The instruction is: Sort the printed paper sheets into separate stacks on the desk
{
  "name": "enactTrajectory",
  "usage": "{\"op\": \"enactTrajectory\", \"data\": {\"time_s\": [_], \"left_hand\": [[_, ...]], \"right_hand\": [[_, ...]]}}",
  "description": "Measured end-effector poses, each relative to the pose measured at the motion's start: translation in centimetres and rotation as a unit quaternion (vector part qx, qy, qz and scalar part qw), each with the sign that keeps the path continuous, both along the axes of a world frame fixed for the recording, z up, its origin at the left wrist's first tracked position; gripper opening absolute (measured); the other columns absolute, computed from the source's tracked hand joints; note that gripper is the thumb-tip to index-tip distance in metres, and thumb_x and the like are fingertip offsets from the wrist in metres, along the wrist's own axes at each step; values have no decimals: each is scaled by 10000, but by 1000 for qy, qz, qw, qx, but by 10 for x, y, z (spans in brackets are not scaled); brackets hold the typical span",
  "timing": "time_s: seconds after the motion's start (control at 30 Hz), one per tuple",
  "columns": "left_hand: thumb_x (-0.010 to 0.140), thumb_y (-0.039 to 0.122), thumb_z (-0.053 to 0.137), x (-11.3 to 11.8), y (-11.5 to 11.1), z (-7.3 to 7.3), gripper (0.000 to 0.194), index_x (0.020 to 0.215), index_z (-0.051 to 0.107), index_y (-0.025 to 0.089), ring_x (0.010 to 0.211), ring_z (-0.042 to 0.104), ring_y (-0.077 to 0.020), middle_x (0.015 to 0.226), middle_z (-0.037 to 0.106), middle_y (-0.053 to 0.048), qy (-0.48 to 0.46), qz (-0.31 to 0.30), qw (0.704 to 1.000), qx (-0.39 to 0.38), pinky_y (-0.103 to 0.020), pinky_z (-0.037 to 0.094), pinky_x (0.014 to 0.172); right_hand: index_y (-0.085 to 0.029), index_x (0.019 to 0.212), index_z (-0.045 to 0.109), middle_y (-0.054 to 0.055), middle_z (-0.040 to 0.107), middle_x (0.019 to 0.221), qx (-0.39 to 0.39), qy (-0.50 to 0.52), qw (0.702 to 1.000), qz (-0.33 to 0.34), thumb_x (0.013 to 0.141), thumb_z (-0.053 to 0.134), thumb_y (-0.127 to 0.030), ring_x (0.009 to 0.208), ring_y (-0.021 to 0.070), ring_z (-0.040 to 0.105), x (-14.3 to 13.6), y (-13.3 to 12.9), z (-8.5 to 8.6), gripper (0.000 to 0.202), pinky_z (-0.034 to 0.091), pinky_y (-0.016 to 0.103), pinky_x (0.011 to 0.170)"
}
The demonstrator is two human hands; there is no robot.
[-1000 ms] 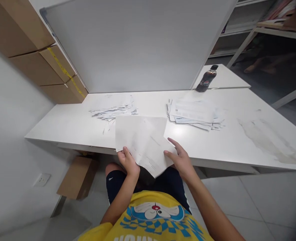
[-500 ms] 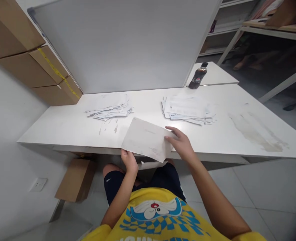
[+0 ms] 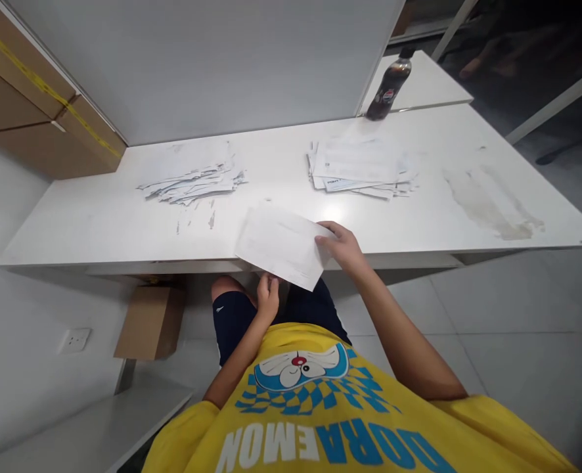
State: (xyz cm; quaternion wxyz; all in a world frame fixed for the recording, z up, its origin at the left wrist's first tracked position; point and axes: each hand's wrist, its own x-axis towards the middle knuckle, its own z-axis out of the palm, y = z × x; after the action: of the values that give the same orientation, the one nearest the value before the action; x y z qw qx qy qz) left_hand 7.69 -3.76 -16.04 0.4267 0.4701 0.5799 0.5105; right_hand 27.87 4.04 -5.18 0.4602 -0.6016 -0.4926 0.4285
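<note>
A white sheet of paper (image 3: pixel 281 244) is tilted over the front edge of the white table (image 3: pixel 98 230). My right hand (image 3: pixel 339 246) pinches its right side, thumb on top. Below the sheet's lower edge, my left hand (image 3: pixel 268 293) is closed, its fingertips near that edge; whatever it may pinch there is too small to make out. One stack of papers with ragged edges (image 3: pixel 192 180) lies on the table at the left. Another stack of papers (image 3: pixel 360 164) lies farther right.
A dark drink bottle (image 3: pixel 389 87) stands at the back right. Cardboard boxes (image 3: pixel 54 148) are piled at the back left beside a whiteboard (image 3: pixel 212 66). A stain (image 3: pixel 492 203) marks the table's right side. Another cardboard box (image 3: pixel 148 322) is under the table.
The view has tipped downward. My left hand has left the sheet's lower left corner and moved right along the lower edge. My right hand still holds the sheet.
</note>
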Motion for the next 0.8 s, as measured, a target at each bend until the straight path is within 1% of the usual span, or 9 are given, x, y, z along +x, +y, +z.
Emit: {"op": "enactTrajectory", "data": {"time_s": [0.1,0.17,0.3,0.4,0.47,0.53,0.63,0.7,0.8], "left_hand": [[855,721,468,-7,9,27,554,1074,558,221,739,636,-180,855,644,-62,-117,95,984,91,-317,526,696],[865,708,470,-15,16,46,530,1069,546,224,693,628,-157,849,642,-49,-178,139,966,124,-275,509,619],[768,566,723,-34,42,78,437,960,577,202,688,630,-134,788,649,-17,-113,142,975,131,-233,499,630],[726,540,768,-43,73,96,428,865,557,195,600,612,-123,668,619,15,-87,118,982,121,-235,500,610],[740,545,753,-43,93,103,426,863,538,198,567,613,-125,638,610,25,-97,112,981,124,-244,506,594],[764,546,733,-38,106,104,415,876,534,199,591,640,-137,656,624,15,-95,94,983,128,-256,522,609],[799,535,709,-33,109,99,385,899,546,200,647,671,-164,710,648,-13,-55,47,989,126,-283,543,637],[845,512,666,-35,103,95,344,945,556,202,697,681,-181,776,664,-46,-3,30,990,137,-305,553,658],[923,426,567,-50,103,98,251,1040,543,205,828,677,-199,921,675,-105,75,51,980,178,-332,559,732]], "right_hand": [[-223,941,698,51,704,979,19,-8,1000,17,703,631,-381,912,273,623,-3,-6,7,293,513,394,749],[-226,968,703,60,703,1009,33,-9,999,20,728,635,-411,922,276,628,-5,-12,18,310,525,392,728],[-270,1119,689,57,691,1096,107,-15,994,3,773,673,-450,1000,269,626,1,-16,38,391,536,393,801],[-306,1279,595,43,700,1055,151,60,987,-13,763,711,-452,980,242,637,8,-6,35,549,527,386,850],[-290,1262,599,41,712,1005,134,127,983,13,759,710,-470,947,234,647,10,4,21,545,530,381,833],[-251,1139,664,41,724,957,93,158,982,47,741,720,-471,920,234,651,11,13,4,458,528,382,826],[-225,994,706,27,727,886,59,178,981,45,705,735,-437,863,223,648,11,20,-16,360,522,375,800],[-225,961,708,19,722,855,59,194,979,27,700,721,-422,831,216,645,11,21,-20,327,516,360,759],[-221,914,715,14,711,819,74,167,983,-16,721,693,-407,824,217,639,15,20,-13,269,499,337,714]]}}
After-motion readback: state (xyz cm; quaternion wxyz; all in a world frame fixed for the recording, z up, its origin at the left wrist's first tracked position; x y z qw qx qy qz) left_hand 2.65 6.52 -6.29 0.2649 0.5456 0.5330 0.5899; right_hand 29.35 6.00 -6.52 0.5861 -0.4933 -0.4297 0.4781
